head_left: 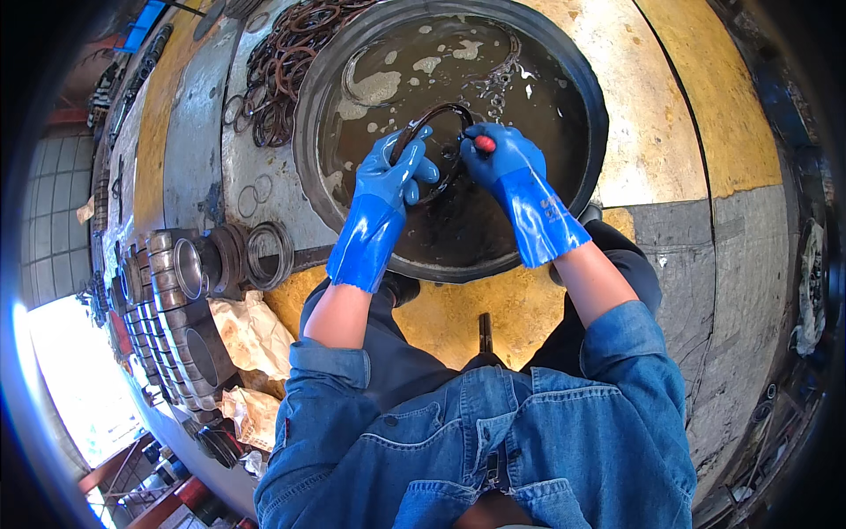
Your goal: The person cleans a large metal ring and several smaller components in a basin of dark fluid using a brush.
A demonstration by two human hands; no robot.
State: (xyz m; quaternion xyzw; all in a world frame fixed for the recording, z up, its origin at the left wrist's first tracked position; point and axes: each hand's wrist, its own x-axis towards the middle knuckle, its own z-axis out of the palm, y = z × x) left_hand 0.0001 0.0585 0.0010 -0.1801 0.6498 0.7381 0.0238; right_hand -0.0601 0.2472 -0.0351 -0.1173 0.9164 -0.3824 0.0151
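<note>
Over a wide round basin (308,167) of dark, foamy liquid, my left hand (388,179) is closed round a dark brown, wet ring (441,108). The ring arches across toward my right hand (505,160), and its lower part hangs over the liquid. That right hand is closed on a tool with a red, rounded handle (484,143); the tool's working end is hidden by the hand and ring. Blue rubber gloves with long cuffs cover both hands. Chain-like pieces (507,66) show in the liquid at the far side.
Left of the basin lies a heap of rusty rings (291,66), with thin loose rings (256,189) nearer. Stacked metal cylinders (163,291) and crumpled brown paper (251,331) stand at the near left. The floor (705,97) is worn yellow and grey plates. My knees flank the basin's near rim.
</note>
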